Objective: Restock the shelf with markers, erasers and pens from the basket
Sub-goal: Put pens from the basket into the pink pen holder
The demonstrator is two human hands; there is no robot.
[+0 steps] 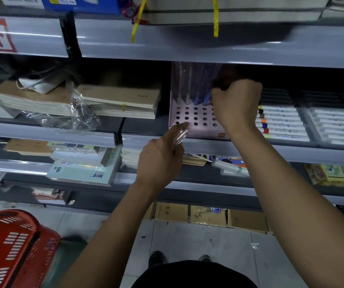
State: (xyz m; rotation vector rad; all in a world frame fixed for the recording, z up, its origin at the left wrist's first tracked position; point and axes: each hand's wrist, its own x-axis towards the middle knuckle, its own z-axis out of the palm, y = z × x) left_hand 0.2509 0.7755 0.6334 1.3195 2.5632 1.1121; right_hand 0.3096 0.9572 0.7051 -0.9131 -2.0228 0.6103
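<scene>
The right hand [234, 104] is curled into a fist at the upper right of a pink pen holder [196, 119], its fingers closed around the tops of the blue pens [203, 88] that stand in the back row of holes; exactly how many pens the fingers enclose cannot be told, since the knuckles hide them. Beside those, two paler pens [184, 86] stand upright in the same back row, clear of the fingers. The left hand [159, 159] is lower and to the left, its fingers wrapped around a small bundle of clear-barrelled pens [180, 136] whose ends stick out past the fingertips and sit just at the front left corner of the holder, over its empty holes. The holder rests on a grey shelf [208, 147], pushed up under the shelf above. To its right, touching the right wrist's side of the frame, white markers [281, 123] with coloured caps lie flat in a tray, stacked in rows. To the left of the holder lie piles of brown-covered notebooks [117, 100] and a loose sheet of clear plastic wrap [77, 115]. Lower shelves carry sketch pads and boxed sets. A red basket [11, 246] stands on the tiled floor at the lower left, well apart from both hands.
</scene>
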